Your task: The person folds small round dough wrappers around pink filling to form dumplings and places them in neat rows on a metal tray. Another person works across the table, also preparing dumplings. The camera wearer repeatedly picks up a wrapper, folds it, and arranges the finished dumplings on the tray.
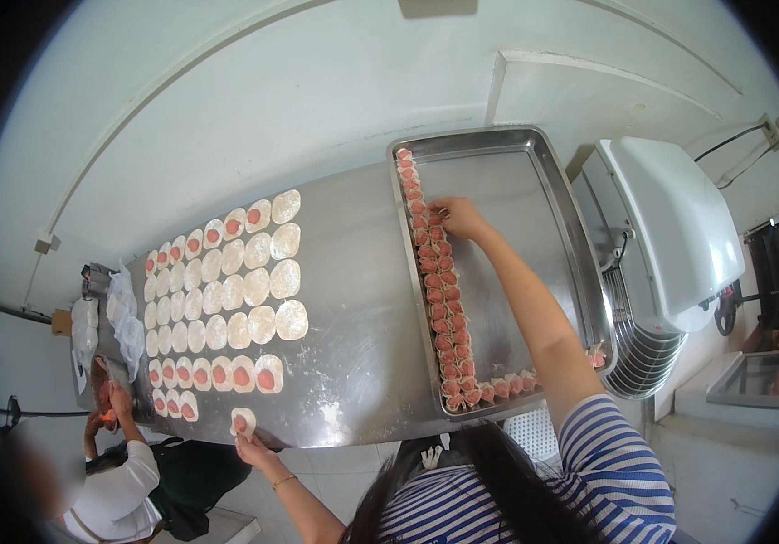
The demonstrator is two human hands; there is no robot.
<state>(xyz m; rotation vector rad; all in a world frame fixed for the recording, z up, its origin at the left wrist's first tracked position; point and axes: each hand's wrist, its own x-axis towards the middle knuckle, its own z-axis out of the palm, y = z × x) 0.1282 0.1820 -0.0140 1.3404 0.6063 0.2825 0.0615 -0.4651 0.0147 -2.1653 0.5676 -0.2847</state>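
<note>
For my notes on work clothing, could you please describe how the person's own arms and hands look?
The left hand and right hand are bare, without gloves. A thin gold-coloured bracelet circles the left wrist; none shows on the right. The right arm has a short sleeve with blue and white stripes, and its forearm is bare. The left sleeve cannot be made out.

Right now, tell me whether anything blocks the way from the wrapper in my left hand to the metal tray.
Nothing visible blocks it: flour-dusted steel tabletop lies between the filled wrapper in your left hand and the metal tray.
</note>
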